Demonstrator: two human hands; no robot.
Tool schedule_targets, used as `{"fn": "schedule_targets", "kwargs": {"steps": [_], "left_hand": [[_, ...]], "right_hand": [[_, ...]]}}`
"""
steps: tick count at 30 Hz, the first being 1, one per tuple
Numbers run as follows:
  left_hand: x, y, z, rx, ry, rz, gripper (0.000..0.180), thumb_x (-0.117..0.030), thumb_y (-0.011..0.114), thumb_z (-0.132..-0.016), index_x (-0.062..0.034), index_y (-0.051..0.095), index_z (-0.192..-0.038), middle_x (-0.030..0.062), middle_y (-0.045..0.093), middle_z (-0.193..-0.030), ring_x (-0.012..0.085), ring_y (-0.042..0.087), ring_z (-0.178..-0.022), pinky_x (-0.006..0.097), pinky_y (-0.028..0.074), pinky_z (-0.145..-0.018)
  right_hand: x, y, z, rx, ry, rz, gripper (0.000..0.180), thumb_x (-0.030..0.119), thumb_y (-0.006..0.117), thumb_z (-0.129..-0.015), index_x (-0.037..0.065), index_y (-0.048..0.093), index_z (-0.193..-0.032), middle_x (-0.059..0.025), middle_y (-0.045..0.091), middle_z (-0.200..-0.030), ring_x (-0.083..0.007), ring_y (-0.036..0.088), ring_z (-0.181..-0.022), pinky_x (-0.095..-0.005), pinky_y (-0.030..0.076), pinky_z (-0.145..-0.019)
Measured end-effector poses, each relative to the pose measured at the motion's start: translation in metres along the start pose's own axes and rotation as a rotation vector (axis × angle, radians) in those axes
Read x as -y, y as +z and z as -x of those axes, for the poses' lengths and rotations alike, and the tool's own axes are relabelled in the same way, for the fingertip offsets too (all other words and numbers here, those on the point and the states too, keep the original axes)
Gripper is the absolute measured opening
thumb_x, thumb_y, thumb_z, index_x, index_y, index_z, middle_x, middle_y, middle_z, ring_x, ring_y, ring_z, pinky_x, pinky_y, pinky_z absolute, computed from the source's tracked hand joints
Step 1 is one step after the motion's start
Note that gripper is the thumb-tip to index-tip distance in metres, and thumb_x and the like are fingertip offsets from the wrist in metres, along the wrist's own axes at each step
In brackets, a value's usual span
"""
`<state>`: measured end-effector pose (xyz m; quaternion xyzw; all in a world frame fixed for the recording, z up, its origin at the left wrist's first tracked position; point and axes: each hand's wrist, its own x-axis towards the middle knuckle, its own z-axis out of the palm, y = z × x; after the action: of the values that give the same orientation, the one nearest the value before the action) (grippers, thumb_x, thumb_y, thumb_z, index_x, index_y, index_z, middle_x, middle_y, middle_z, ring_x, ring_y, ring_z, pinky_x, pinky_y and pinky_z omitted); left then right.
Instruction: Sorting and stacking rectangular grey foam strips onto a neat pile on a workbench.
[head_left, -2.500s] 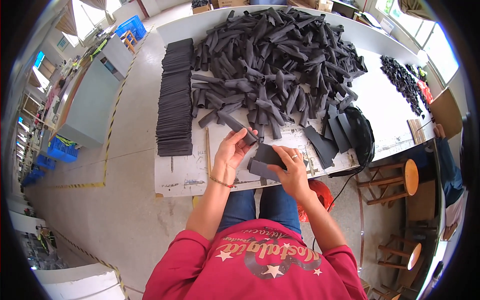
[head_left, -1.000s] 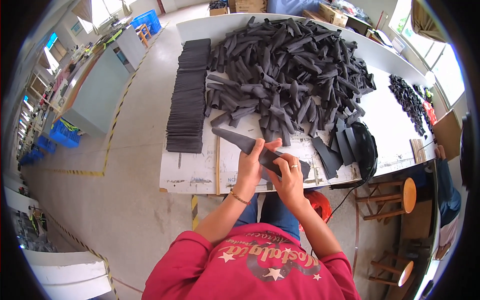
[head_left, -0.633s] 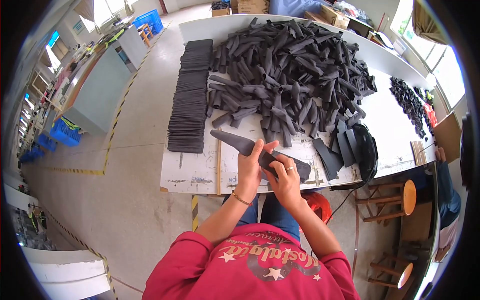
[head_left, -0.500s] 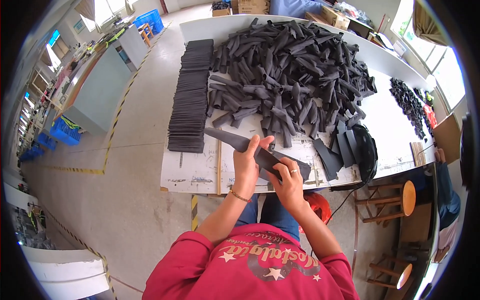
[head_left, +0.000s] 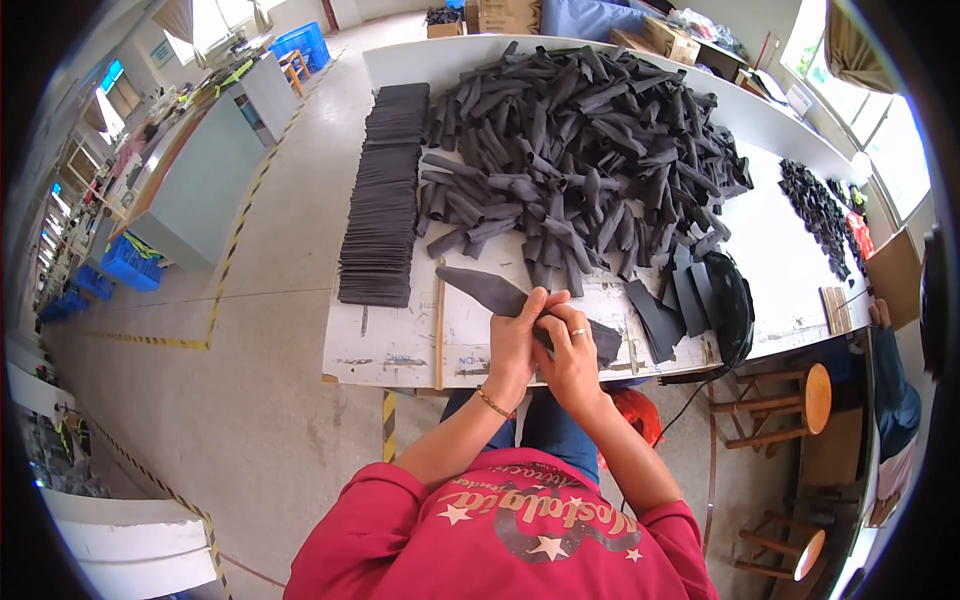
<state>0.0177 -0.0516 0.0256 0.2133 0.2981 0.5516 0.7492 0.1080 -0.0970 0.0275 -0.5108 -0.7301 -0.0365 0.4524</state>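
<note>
The grip of the left hand (head_left: 512, 345) is closed around a dark grey strip (head_left: 482, 287), whose narrow far end sticks out up and to the left past the thumb, above the white table (head_left: 400, 350). Pressed against it, the right hand (head_left: 570, 362) has its grip curled over the strip's near end, fingers bent and pinching there, though the thumb and that end are mostly hidden between the hands. Just beyond the right knuckles shows more dark material (head_left: 607, 343), while a neat dark stack (head_left: 378, 200) and a loose heap of rolled dark pieces (head_left: 590, 150) lie farther up the table.
</note>
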Motion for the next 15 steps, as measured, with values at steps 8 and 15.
{"fn": "schedule_targets", "kwargs": {"steps": [8, 15], "left_hand": [[-0.002, -0.017, -0.011, -0.019, 0.04, -0.012, 0.029, -0.023, 0.065, -0.093, 0.0047, 0.062, -0.099, 0.0161, 0.07, -0.097, 0.0196, 0.066, -0.089, 0.031, 0.051, -0.085], [-0.032, -0.01, -0.023, 0.044, 0.13, 0.192, 0.034, -0.023, 0.056, -0.098, 0.0024, 0.053, -0.121, 0.0154, 0.067, -0.097, 0.0291, 0.066, -0.094, 0.044, 0.051, -0.094]], "right_hand": [[-0.005, -0.025, 0.016, 0.192, 0.117, 0.028, 0.036, 0.005, 0.074, -0.075, 0.002, 0.054, -0.105, -0.0173, 0.055, -0.105, -0.0379, 0.057, -0.095, -0.0442, 0.049, -0.08], [-0.009, -0.045, 0.005, 0.222, 0.043, 0.031, 0.04, 0.007, 0.074, -0.076, 0.003, 0.052, -0.109, -0.0179, 0.053, -0.106, -0.0365, 0.056, -0.094, -0.0431, 0.049, -0.081]]}}
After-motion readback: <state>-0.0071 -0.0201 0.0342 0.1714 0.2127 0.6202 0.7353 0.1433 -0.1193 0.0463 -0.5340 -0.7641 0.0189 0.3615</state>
